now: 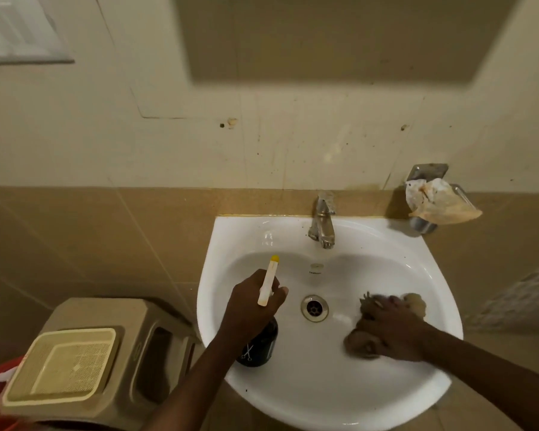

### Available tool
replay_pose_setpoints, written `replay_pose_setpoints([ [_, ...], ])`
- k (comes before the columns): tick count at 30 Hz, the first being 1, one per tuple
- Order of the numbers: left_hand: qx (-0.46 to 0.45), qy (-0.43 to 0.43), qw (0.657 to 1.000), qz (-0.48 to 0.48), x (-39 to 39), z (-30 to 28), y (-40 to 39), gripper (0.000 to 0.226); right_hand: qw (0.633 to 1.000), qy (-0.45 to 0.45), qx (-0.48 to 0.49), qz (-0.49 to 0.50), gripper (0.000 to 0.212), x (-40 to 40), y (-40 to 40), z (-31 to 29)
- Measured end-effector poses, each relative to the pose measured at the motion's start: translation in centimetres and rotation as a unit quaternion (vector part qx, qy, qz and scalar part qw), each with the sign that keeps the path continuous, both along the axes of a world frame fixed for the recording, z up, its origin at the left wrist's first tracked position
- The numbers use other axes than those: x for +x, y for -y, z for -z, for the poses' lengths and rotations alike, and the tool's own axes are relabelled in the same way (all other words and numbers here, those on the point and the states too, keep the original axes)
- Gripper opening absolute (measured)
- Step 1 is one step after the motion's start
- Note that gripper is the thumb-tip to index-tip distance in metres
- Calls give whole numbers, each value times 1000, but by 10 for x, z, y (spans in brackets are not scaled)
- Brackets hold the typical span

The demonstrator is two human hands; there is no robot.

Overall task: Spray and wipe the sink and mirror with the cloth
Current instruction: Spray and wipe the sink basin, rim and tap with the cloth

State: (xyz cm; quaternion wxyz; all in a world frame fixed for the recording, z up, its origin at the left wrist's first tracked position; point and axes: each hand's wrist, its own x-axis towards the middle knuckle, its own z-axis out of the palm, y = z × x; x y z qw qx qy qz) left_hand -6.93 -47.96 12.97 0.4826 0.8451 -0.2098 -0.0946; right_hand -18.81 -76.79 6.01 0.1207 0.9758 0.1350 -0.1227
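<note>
Left hand (252, 301) wrapped round spray bottle (260, 331) over the sink (231, 241); right hand (389, 329) flat, fingers spread, pressing cloth (360, 342) into the basin.

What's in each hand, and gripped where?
Left hand grips the spray bottle at its neck. Right hand presses on the cloth in the sink.

Both forearms are bare right to the frame's lower edge; left hand (253, 303) and right hand (392, 331) carry no visible rings, watch or gloves.
</note>
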Motion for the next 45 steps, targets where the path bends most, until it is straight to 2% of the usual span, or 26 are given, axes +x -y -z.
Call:
replay_pose_setpoints([
  [2, -5, -1, 1000, -2, 0, 1, -2, 17, 986, 64, -34, 152, 36, -1, 3, -7],
  [4, -9, 7, 1000, -3, -2, 2, -2, 17, 952, 68, -30, 296, 41, -1, -8, 1],
  [6, -5, 16, 1000, -16, -4, 4, -1, 18, 939, 43, 20, 342, 50, 3, -30, 18],
  [9, 2, 11, 999, -38, -8, 7, 2, 23, 936, -25, 110, 334, 51, 16, -79, 34],
  [11, -3, -1, 1000, -31, -10, 7, 5, 21, 930, -34, 167, 326, 48, 26, -108, 38],
  [15, 9, -2, 1000, -13, -13, 0, 10, 16, 940, -72, 238, 235, 61, 24, -144, 32],
  [19, 10, 8, 1000, 9, -16, -13, 13, 16, 954, -133, 232, 136, 55, 2, -116, 18],
  [21, 12, 15, 1000, 11, -15, -20, 11, 16, 962, -127, 192, 150, 55, -9, -90, 12],
  [24, 9, 24, 1000, 19, -16, -31, 6, 15, 961, -90, 125, 229, 48, -18, -65, 3],
  [26, 6, 23, 1000, 20, -19, -38, 4, 15, 938, -73, 166, 295, 44, -20, -66, -3],
  [29, 4, 30, 999, 19, -22, -52, 3, 16, 856, -14, 361, 369, 29, -14, -87, -20],
  [32, 0, 50, 998, 24, -25, -71, 6, 19, 769, 87, 504, 384, 14, -5, -106, -42],
  [34, -2, 67, 997, 31, -27, -86, 8, 16, 733, 144, 549, 375, 13, 0, -113, -59],
  [36, -6, 72, 997, 37, -28, -102, 10, 12, 726, 178, 557, 361, 13, 3, -115, -77],
  [41, -54, 39, 993, 95, -39, -151, 13, 5, 748, 217, 540, 318, 25, 3, -114, -134],
  [45, -85, -14, 984, 158, -52, -192, 23, 15, 736, 260, 531, 330, 38, 2, -114, -186],
])
